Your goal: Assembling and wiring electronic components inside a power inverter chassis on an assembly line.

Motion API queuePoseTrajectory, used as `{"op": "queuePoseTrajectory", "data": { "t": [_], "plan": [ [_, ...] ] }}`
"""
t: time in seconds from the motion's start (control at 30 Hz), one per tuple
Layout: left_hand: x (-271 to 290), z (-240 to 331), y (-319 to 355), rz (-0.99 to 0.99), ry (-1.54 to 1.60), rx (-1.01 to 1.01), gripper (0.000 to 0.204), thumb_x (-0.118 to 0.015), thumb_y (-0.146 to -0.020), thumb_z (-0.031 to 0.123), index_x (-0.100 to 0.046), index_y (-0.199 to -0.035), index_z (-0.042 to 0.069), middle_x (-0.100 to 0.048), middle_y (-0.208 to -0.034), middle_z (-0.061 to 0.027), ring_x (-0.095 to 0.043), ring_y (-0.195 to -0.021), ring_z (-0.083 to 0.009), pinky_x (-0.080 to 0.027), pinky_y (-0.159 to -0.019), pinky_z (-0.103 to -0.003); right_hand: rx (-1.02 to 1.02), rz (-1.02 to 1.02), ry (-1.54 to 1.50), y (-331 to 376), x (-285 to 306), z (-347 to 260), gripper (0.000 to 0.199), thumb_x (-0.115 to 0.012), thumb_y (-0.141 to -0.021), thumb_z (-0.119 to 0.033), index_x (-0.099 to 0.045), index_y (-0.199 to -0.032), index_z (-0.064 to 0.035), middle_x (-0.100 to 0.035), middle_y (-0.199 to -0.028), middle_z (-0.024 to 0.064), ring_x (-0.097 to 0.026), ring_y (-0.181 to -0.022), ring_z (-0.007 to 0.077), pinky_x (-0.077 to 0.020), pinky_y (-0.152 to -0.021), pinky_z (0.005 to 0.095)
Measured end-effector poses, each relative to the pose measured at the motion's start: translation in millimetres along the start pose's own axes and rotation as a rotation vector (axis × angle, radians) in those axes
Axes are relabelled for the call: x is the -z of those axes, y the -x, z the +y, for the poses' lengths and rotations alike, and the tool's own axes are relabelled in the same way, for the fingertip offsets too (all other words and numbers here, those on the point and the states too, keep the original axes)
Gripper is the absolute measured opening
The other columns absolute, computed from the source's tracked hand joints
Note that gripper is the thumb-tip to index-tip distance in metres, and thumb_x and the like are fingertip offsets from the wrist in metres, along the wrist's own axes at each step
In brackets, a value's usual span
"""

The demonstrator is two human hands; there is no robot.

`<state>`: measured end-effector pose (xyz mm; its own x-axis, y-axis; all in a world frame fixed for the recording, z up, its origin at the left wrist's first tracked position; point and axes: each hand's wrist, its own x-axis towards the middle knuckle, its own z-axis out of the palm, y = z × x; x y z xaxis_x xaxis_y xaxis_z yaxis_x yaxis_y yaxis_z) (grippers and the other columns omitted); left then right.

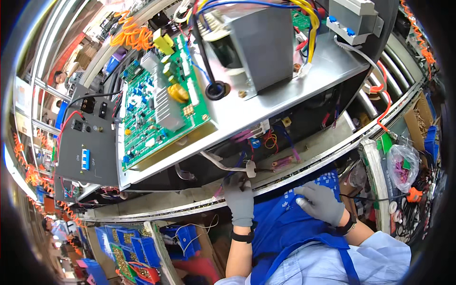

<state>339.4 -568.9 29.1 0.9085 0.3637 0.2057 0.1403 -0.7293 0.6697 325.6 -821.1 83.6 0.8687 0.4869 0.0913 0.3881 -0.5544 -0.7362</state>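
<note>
My left hand [240, 199], in a grey glove, is at the front rail of the roller line, under the near edge of a metal chassis [266, 102]. Its fingers are curled together; whatever they hold is hidden. Just beyond them hangs a white-sleeved cable [223, 165] with a pale collar. My right hand [323, 202], also gloved in grey, hovers over my blue apron [285, 232], fingers loosely bent and thumb apart, with nothing visible in it. On the chassis sit a green circuit board [147, 114] and a grey metal-cased block [266, 47].
A dark panel with a blue switch [85, 159] stands at the chassis's left. Blue parts bins [145, 251] are below left. A plastic bag [403, 166] and an orange clip [414, 195] lie among parts at right. Orange coiled hoses [133, 35] hang behind.
</note>
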Motion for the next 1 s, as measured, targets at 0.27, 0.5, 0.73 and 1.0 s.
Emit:
{"op": "queuePoseTrajectory", "data": {
  "t": [0.27,0.5,0.73,1.0],
  "plan": [
    [17.4,15.2,0.8,-0.014,0.105,0.159,0.032,-0.065,-0.075,0.001,-0.063,-0.106,-0.003,-0.067,-0.088,-0.0137,-0.066,-0.076,-0.0226,-0.052,-0.071,-0.033,-0.069,0.128,-0.038,5.6,9.9,26.9,0.022,-0.063,-0.083,-0.013,-0.061,-0.104,-0.0082,-0.06,-0.087,0.0105,-0.061,-0.075,0.0305,-0.0495,-0.065,0.0388],
    [17.6,5.5,5.0,0.011,0.148,0.17,0.034,-0.063,-0.078,0.0,-0.064,-0.112,-0.003,-0.07,-0.09,-0.0133,-0.067,-0.079,-0.0186,-0.053,-0.073,-0.03,-0.055,0.154,-0.04,6.8,5.2,23.2,0.024,-0.064,-0.082,-0.014,-0.062,-0.105,-0.0083,-0.061,-0.088,0.0102,-0.062,-0.075,0.0298,-0.0497,-0.063,0.0381],
    [20.4,0.0,10.5,0.021,0.208,0.213,0.032,-0.064,-0.079,0.002,-0.064,-0.111,-0.002,-0.07,-0.09,-0.0138,-0.067,-0.079,-0.0205,-0.052,-0.074,-0.031,-0.065,0.095,-0.024,7.1,7.8,12.1,0.024,-0.064,-0.083,-0.014,-0.062,-0.106,-0.0082,-0.061,-0.089,0.0107,-0.062,-0.075,0.0306,-0.05,-0.064,0.0388],
    [43.8,10.6,27.8,0.088,0.209,0.111,0.026,-0.066,-0.081,0.011,-0.066,-0.105,0.0,-0.067,-0.088,-0.0103,-0.061,-0.078,-0.0184,-0.049,-0.077,-0.031,-0.127,0.157,0.076,25.8,50.0,14.2,0.027,-0.061,-0.089,-0.021,-0.06,-0.112,-0.0082,-0.061,-0.099,0.0123,-0.062,-0.086,0.0317,-0.0509,-0.073,0.038]
  ]
}}
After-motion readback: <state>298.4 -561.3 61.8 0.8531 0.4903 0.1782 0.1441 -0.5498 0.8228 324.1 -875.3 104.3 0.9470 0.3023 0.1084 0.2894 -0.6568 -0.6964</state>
